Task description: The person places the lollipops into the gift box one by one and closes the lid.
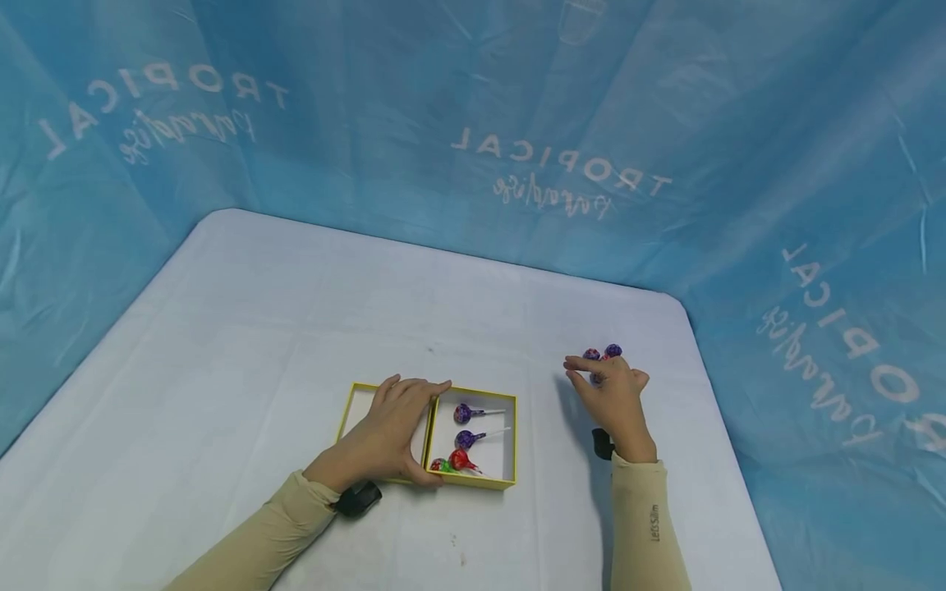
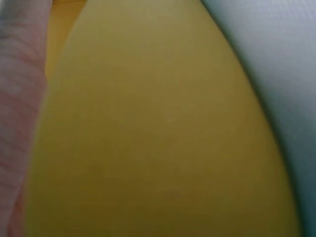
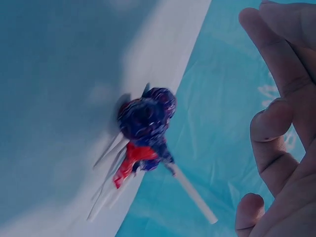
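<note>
A yellow-rimmed box (image 1: 515, 439) with a white inside holds two purple lollipops (image 1: 464, 413), a red lollipop (image 1: 460, 460) and a partly covered green-and-red one (image 1: 441, 465). My left hand (image 1: 388, 431) grips it near its left end, thumb at the front wall and fingers at the back. Yellow card (image 2: 158, 118) fills most of the left wrist view. My right hand (image 1: 613, 398) is above a small cluster of purple and red lollipops (image 3: 145, 118), index finger and thumb extended with a gap between them. Nothing shows in its fingers.
A second yellow-rimmed tray (image 1: 353, 402), partly hidden under my left hand, adjoins the box on its left. White cloth (image 1: 332, 287) covers the table. Blue printed curtains (image 1: 443, 180) stand around its back and sides.
</note>
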`<state>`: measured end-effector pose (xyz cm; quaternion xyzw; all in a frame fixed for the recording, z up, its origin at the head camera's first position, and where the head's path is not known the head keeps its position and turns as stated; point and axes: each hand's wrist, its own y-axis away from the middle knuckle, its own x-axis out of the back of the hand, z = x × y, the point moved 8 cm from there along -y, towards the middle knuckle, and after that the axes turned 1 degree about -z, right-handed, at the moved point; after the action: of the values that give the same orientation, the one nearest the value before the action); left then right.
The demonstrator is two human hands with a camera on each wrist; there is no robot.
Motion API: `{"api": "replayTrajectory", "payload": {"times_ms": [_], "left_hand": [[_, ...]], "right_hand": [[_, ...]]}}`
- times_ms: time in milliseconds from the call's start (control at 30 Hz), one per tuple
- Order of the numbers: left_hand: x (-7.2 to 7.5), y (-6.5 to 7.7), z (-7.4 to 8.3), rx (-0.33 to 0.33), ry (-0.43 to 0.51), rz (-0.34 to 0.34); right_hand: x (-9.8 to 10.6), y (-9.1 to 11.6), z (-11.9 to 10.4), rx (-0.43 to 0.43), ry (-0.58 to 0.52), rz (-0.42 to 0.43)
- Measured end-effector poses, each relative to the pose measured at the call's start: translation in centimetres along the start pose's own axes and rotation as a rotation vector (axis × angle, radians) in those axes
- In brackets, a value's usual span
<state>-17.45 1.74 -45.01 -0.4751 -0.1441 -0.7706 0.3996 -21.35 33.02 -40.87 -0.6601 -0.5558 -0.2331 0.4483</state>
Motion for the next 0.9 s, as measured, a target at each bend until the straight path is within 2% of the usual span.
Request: {"api": "replayTrajectory", "payload": {"times_ms": [200, 467, 600, 900], "left_hand": [[0.1, 0.1, -0.1, 0.006, 0.012, 0.003], [0.1, 0.0, 0.1, -0.011, 0.028, -0.007], [-0.1, 0.0, 0.0, -0.012, 0.019, -0.014], [0.2, 0.1, 0.0, -0.004, 0.014, -0.002]], "right_hand": [[0.5, -0.2, 1.3, -0.039, 0.024, -0.017], [2.2, 0.6, 5.3, -0.199, 0.069, -0.033], [2.3, 1.0, 6.3, -0.253, 0.086, -0.059], [2.4, 0.9, 6.7, -0.256, 0.127, -0.072]]}}
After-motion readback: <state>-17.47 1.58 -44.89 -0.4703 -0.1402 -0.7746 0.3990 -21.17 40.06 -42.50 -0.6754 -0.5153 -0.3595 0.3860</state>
